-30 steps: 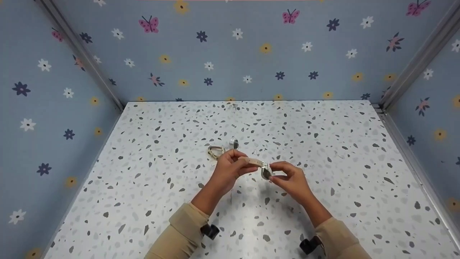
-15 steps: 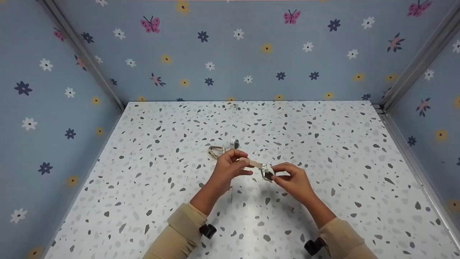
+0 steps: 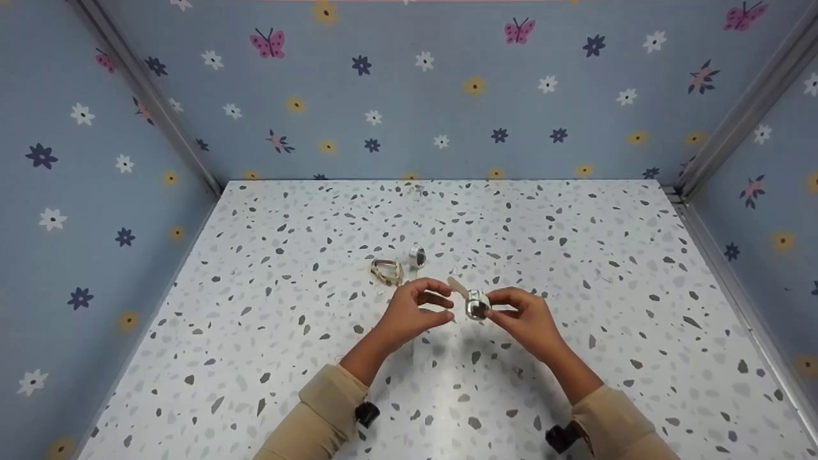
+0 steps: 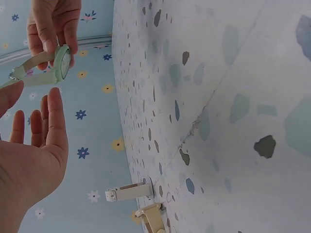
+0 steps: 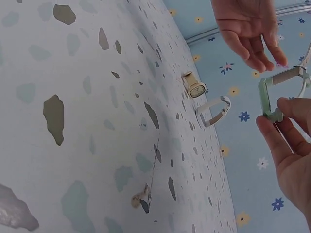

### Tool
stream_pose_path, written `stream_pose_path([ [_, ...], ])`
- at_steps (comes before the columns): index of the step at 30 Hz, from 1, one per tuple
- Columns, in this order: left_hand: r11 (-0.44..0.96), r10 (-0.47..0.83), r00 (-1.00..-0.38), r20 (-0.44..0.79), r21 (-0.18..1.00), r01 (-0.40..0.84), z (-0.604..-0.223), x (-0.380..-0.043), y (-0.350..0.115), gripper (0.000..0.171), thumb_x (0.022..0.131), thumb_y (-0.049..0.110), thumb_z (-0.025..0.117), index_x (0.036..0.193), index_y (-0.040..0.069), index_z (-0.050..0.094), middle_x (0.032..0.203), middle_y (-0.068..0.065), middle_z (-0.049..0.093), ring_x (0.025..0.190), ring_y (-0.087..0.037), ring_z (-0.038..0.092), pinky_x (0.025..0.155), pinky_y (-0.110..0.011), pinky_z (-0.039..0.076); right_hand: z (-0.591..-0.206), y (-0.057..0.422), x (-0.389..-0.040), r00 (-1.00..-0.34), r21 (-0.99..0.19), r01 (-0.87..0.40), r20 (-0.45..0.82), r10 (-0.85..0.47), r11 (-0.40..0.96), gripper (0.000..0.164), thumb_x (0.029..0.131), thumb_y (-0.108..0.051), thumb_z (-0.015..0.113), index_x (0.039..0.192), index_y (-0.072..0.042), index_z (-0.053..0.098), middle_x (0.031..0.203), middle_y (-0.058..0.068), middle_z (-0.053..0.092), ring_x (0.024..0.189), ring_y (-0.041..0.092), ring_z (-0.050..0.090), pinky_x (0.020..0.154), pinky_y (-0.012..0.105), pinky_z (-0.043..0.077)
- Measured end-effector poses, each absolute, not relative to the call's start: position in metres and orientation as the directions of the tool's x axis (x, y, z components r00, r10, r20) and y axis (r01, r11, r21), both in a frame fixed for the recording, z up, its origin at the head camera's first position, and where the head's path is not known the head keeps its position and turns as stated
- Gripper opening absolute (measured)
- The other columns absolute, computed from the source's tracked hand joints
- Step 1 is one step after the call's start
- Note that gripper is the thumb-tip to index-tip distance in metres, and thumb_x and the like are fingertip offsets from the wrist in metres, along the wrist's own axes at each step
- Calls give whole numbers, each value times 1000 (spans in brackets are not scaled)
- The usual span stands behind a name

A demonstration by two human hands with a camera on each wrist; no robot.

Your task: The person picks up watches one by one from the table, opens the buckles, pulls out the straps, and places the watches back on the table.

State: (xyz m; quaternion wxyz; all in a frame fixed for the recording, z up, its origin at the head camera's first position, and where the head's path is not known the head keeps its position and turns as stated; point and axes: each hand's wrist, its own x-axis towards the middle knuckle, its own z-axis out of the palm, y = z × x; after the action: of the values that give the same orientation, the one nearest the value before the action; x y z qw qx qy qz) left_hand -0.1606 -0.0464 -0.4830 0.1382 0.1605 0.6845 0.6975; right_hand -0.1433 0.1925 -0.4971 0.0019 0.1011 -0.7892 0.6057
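My right hand (image 3: 527, 322) pinches a pale green wristwatch (image 3: 477, 306) by its case, above the table. The strap (image 5: 286, 76) is looped and its free end points up to the left. My left hand (image 3: 415, 312) is just left of the watch, its fingers loosely bent and apart from the strap in the head view. In the left wrist view the left thumb (image 4: 9, 97) lies close to the buckle end; whether it touches I cannot tell. Farther back on the table are a beige wristwatch (image 3: 386, 271) and a white wristwatch (image 3: 416, 255).
The speckled white table (image 3: 287, 332) lies under both hands. Blue walls with flowers and butterflies (image 3: 409, 96) enclose its back and sides. Metal rails (image 3: 147, 96) run up the corners.
My left hand has let go of the green watch's strap and drawn slightly down, away from it. The right hand still pinches the case, and the strap end now stands free.
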Motion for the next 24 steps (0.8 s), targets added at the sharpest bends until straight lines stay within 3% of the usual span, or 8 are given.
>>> stream_pose_path([
  [7, 73, 437, -897, 61, 992, 103, -479, -153, -40, 37, 83, -5, 73, 118, -4, 62, 120, -20, 59, 107, -39, 62, 83, -33, 56, -479, 188, -136, -971, -970, -161, 122, -205, 183, 21, 84, 7, 71, 105, 3, 69, 103, 17, 69, 99, 27, 67, 84, 31, 57],
  [13, 62, 429, -900, 78, 991, 115, -467, -146, -35, 32, 84, -2, 74, 115, -3, 65, 115, -15, 64, 104, -37, 64, 81, -31, 57, -471, 184, -131, -962, -978, -171, 139, -233, 120, 21, 84, 9, 71, 104, 9, 67, 103, 24, 68, 99, 34, 66, 84, 31, 57],
  [24, 22, 422, -902, 88, 994, 108, -490, -153, -28, 22, 87, -4, 70, 108, -8, 66, 108, -20, 66, 97, -34, 66, 73, -34, 59, -495, 185, -138, -969, -991, -103, 80, -234, 89, 23, 84, 8, 71, 106, 5, 67, 104, 19, 68, 99, 24, 66, 86, 34, 56],
])
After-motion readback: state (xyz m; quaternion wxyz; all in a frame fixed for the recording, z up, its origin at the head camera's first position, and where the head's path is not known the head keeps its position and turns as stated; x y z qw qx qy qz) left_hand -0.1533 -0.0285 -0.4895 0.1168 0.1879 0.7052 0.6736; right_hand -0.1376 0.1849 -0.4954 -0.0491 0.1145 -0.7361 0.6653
